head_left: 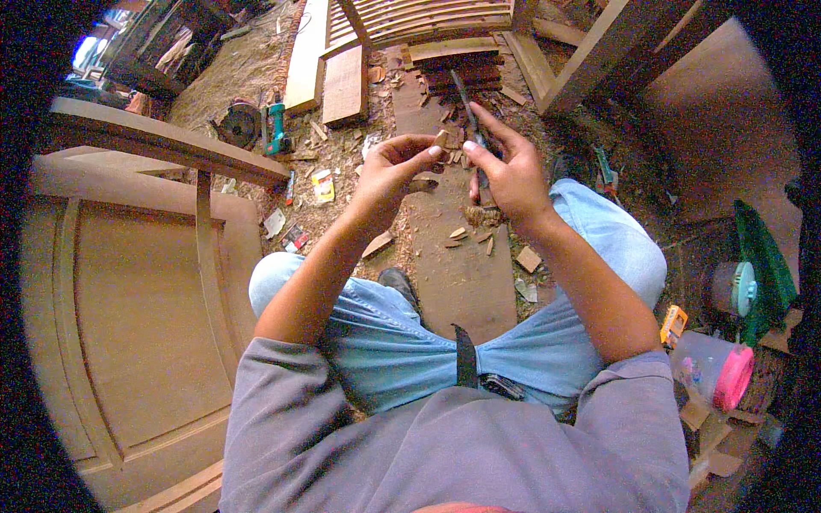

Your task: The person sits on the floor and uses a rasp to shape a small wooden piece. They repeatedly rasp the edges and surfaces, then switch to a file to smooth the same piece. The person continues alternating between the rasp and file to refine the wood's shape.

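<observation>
Between the thumb and fingers of my left hand [395, 175] is a small wood chip [441, 138], pinched near its end. My right hand [518, 179] is closed on a long, thin, dark tool [463, 90], its far end pointing up and away from me. Whether that tool is a knife, a chisel or a file I cannot make out. The two hands are close together but apart, above a brown wooden board [462, 282] that runs between my legs. Several wood offcuts [458, 232] and shavings lie on the board below my hands.
A stack of dark wood strips [462, 73] is at the board's far end. To the left are a teal power tool [276, 126], a round disc [238, 122] and a panelled wooden door [141, 316]. On the right are a pink-lidded clear jar [714, 369] and wooden posts [590, 56].
</observation>
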`<action>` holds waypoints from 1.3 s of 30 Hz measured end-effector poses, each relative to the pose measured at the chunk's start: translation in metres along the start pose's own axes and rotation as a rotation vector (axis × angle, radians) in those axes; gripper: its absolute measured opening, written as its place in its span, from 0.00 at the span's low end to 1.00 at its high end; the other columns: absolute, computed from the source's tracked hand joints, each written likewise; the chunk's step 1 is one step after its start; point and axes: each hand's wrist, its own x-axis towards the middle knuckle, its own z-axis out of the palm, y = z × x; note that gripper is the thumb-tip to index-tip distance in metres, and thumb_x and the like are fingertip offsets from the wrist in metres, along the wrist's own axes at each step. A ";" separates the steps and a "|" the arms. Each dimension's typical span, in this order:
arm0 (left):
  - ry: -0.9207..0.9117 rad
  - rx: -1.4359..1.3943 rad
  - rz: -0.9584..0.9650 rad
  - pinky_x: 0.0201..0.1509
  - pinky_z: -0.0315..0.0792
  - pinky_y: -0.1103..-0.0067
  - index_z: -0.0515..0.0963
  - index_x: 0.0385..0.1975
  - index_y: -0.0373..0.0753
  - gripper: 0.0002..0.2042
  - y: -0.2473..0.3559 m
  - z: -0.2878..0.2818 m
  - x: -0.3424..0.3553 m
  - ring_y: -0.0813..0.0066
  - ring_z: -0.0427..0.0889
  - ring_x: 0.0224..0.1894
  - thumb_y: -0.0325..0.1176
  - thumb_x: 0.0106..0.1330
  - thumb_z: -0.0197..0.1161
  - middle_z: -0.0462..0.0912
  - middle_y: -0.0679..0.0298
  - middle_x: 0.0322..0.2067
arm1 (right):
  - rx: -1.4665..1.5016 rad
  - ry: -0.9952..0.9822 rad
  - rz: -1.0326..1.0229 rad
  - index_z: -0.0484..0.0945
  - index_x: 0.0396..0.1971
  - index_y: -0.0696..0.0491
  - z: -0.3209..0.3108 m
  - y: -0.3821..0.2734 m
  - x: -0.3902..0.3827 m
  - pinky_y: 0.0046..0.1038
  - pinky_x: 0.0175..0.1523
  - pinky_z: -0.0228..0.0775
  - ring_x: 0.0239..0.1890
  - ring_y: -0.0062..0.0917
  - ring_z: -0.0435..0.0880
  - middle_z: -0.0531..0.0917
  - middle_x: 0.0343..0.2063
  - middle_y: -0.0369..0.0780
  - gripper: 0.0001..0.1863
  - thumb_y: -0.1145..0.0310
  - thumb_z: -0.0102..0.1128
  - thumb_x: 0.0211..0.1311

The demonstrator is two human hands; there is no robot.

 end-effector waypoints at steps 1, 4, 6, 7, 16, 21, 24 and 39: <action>0.026 -0.015 0.007 0.37 0.75 0.80 0.79 0.44 0.38 0.13 0.000 -0.001 0.000 0.78 0.80 0.37 0.37 0.62 0.64 0.82 0.66 0.36 | -0.052 -0.012 0.023 0.67 0.62 0.49 0.001 0.000 -0.001 0.20 0.19 0.67 0.13 0.16 0.71 0.78 0.28 0.36 0.27 0.75 0.55 0.61; 0.111 -0.041 0.078 0.37 0.75 0.81 0.79 0.42 0.38 0.13 0.001 -0.007 0.005 0.79 0.79 0.36 0.37 0.62 0.65 0.82 0.67 0.35 | -0.161 -0.092 0.052 0.67 0.62 0.45 0.002 0.003 -0.005 0.18 0.19 0.65 0.13 0.13 0.69 0.74 0.22 0.32 0.26 0.74 0.53 0.63; 0.181 0.010 0.122 0.36 0.74 0.82 0.79 0.41 0.37 0.13 0.001 -0.013 0.009 0.81 0.78 0.35 0.38 0.62 0.65 0.81 0.68 0.34 | -0.225 -0.129 -0.034 0.68 0.61 0.45 0.004 0.007 -0.007 0.18 0.18 0.64 0.13 0.12 0.68 0.72 0.19 0.31 0.25 0.74 0.53 0.63; 0.207 0.017 0.140 0.36 0.73 0.82 0.79 0.41 0.37 0.13 0.002 -0.016 0.010 0.81 0.78 0.35 0.38 0.62 0.65 0.81 0.68 0.34 | -0.253 -0.154 -0.079 0.69 0.61 0.44 0.005 0.008 -0.008 0.18 0.18 0.64 0.13 0.12 0.67 0.71 0.18 0.30 0.25 0.74 0.53 0.63; 0.288 0.113 0.245 0.39 0.72 0.84 0.80 0.39 0.32 0.13 0.000 -0.030 0.018 0.80 0.79 0.34 0.34 0.61 0.67 0.83 0.64 0.33 | -0.330 -0.264 -0.012 0.69 0.61 0.42 0.010 0.003 -0.015 0.17 0.17 0.62 0.12 0.10 0.66 0.67 0.15 0.27 0.24 0.72 0.51 0.65; 0.297 0.306 0.341 0.38 0.72 0.84 0.82 0.36 0.32 0.10 -0.003 -0.038 0.022 0.81 0.79 0.32 0.32 0.59 0.67 0.84 0.63 0.31 | -0.307 -0.277 0.042 0.68 0.61 0.42 0.005 0.019 -0.017 0.18 0.16 0.63 0.12 0.10 0.66 0.68 0.16 0.27 0.24 0.72 0.51 0.65; 0.297 0.394 0.378 0.38 0.72 0.83 0.82 0.34 0.32 0.09 0.002 -0.033 0.019 0.81 0.79 0.31 0.31 0.58 0.67 0.84 0.63 0.30 | -0.261 -0.287 0.097 0.69 0.60 0.43 0.007 0.017 -0.010 0.19 0.16 0.64 0.12 0.12 0.67 0.69 0.17 0.29 0.23 0.72 0.51 0.65; 0.171 -0.202 0.139 0.42 0.73 0.79 0.78 0.41 0.34 0.13 0.004 -0.035 0.013 0.77 0.79 0.36 0.34 0.60 0.67 0.82 0.63 0.35 | -0.063 -0.266 -0.108 0.69 0.60 0.49 -0.029 -0.004 0.020 0.20 0.17 0.66 0.12 0.17 0.70 0.74 0.19 0.34 0.22 0.72 0.51 0.66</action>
